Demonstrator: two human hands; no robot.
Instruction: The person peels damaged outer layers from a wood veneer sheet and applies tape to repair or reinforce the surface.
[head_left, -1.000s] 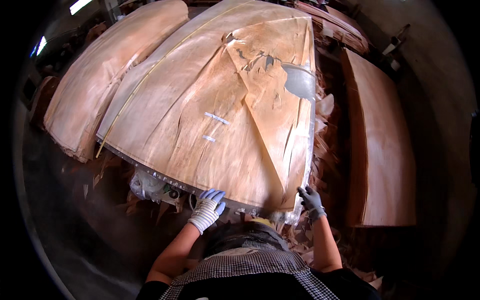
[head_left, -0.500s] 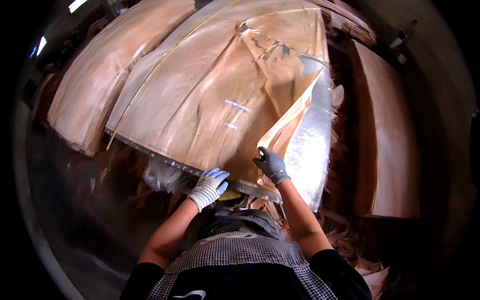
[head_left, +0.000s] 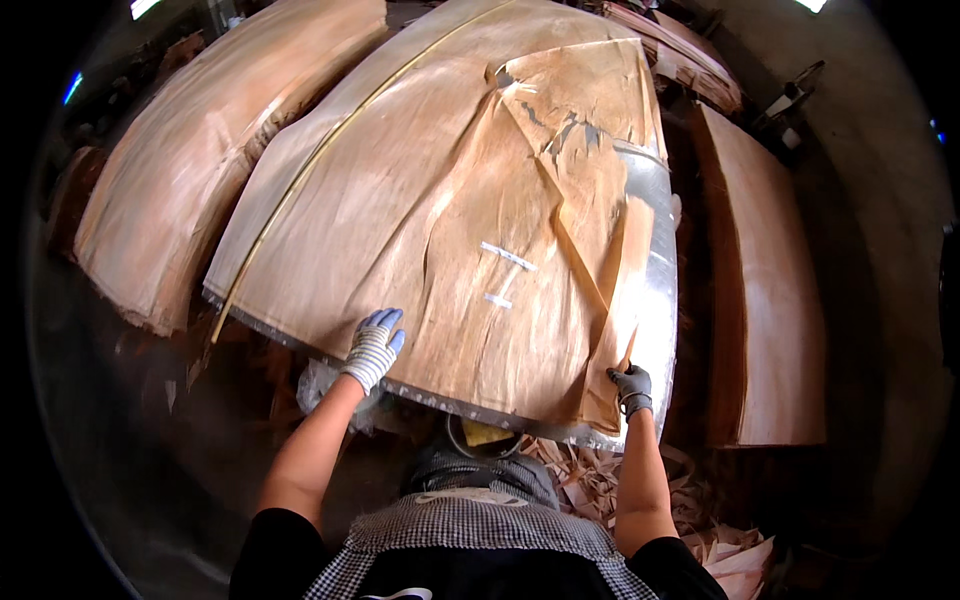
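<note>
1. Head view: the left hand (head_left: 372,350), in a striped white-and-blue glove, rests open, palm down, on a broad tan wood-veneer sheet (head_left: 450,300).
2. Rightward beyond it, two short white tape strips (head_left: 508,256) mark the wrinkled, torn sheet.
3. The grey-gloved right hand (head_left: 629,388) curls at the sheet's fold; its grip cannot be told.
4. Beyond it shines the silver metal worktop (head_left: 657,300).
</note>
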